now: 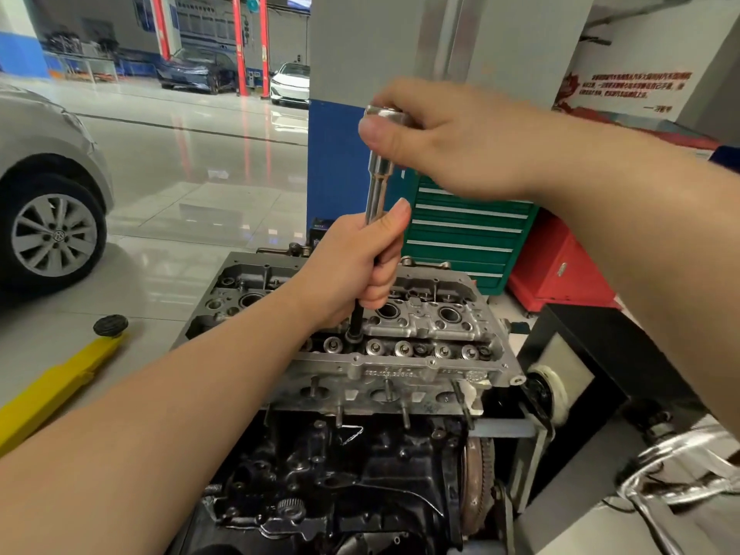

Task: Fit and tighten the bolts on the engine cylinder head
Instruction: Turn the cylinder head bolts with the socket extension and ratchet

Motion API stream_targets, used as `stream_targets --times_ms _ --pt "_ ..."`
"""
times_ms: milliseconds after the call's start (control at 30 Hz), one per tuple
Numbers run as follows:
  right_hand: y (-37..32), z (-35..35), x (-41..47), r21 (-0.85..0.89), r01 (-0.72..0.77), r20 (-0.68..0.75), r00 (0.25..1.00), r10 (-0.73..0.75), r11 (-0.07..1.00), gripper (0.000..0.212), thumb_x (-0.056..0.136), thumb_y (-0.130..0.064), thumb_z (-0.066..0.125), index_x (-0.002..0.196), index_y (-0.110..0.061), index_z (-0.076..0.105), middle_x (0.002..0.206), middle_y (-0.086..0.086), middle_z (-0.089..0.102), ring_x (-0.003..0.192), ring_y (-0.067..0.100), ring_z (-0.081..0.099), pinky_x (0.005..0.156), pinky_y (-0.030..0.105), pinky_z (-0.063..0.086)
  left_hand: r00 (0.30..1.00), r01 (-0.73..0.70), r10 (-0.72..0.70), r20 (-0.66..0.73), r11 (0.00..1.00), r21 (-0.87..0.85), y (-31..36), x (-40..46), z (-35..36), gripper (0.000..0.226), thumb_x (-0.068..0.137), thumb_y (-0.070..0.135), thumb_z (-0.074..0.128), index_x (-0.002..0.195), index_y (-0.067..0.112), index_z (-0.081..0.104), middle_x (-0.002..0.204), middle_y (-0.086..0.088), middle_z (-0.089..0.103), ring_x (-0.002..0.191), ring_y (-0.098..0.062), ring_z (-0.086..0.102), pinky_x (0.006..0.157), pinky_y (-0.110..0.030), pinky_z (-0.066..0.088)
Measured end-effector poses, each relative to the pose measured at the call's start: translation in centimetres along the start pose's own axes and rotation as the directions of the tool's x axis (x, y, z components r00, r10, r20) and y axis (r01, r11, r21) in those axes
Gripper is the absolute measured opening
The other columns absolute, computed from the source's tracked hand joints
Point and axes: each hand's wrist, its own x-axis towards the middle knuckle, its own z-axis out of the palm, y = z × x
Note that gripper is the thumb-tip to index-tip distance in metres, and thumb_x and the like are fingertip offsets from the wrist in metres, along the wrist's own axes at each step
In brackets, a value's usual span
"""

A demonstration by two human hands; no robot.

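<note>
The engine block [340, 474] sits on its stand, with the cylinder head [400, 354] on top, open side up, so the bolt holes are reachable from above. A long socket extension [376, 194] stands upright over the left part of the head, its dark tip [354, 334] seated in a bolt recess. The left hand [360, 266] wraps the lower shaft, apparently to keep it vertical. The right hand [452, 142] pinches the top end, apparently to spin it.

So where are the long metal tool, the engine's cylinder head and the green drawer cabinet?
long metal tool [376, 192], head view, bare shaft between hands.
cylinder head [416, 372], head view, front wall.
green drawer cabinet [468, 234], head view, drawer fronts.
</note>
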Motion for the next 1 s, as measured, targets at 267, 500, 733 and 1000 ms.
stream_targets --times_ms 267,500,733,1000 --pt "2.4 -2.3 4.5 0.426 -0.234 0.435 0.900 0.029 0.874 0.076 0.097 -0.070 0.048 0.113 0.003 0.065 0.066 0.008 0.059 0.044 0.016 0.038 0.045 0.028 0.036 0.999 -0.005 0.004 0.039 1.000 0.024 -0.1 -0.1 0.0 0.055 0.095 0.063 0.057 0.062 0.021 0.042 0.046 0.002 0.027 0.038 -0.017 0.020 0.044 -0.023 0.027" --pt "2.0 -3.8 4.6 0.500 -0.261 0.339 0.936 0.091 0.826 0.050 0.096 -0.060 0.054 0.101 -0.012 0.067 0.060 0.000 0.053 0.041 0.009 0.031 0.036 0.020 0.030 0.999 -0.016 0.017 0.044 1.000 -0.018 -0.4 -0.2 -0.3 0.054 0.097 0.059 0.059 0.062 0.021 0.042 0.046 0.003 0.029 0.038 -0.018 0.019 0.044 -0.023 0.027" --pt "7.3 -5.7 1.4 0.346 -0.249 -0.031 0.961 0.276 0.905 0.047 0.102 -0.060 0.047 0.108 -0.020 0.071 0.064 -0.005 0.066 0.044 0.005 0.051 0.039 0.017 0.043 0.998 -0.050 0.051 0.033 0.998 -0.029 -0.7 -0.3 -0.2 0.052 0.097 0.056 0.061 0.062 0.021 0.043 0.047 0.003 0.029 0.038 -0.018 0.018 0.044 -0.022 0.027" --pt "20.2 10.5 -12.0 -0.019 -0.529 0.006 0.849 0.529 0.848 0.046 0.095 -0.018 0.073 0.138 -0.029 0.063 0.127 0.008 0.069 0.117 0.030 0.062 0.098 0.028 0.041 0.996 -0.053 0.052 -0.069 0.998 -0.017 -0.3 -0.8 0.4 0.052 0.094 0.054 0.062 0.058 0.022 0.042 0.046 0.002 0.028 0.038 -0.015 0.020 0.044 -0.022 0.026"
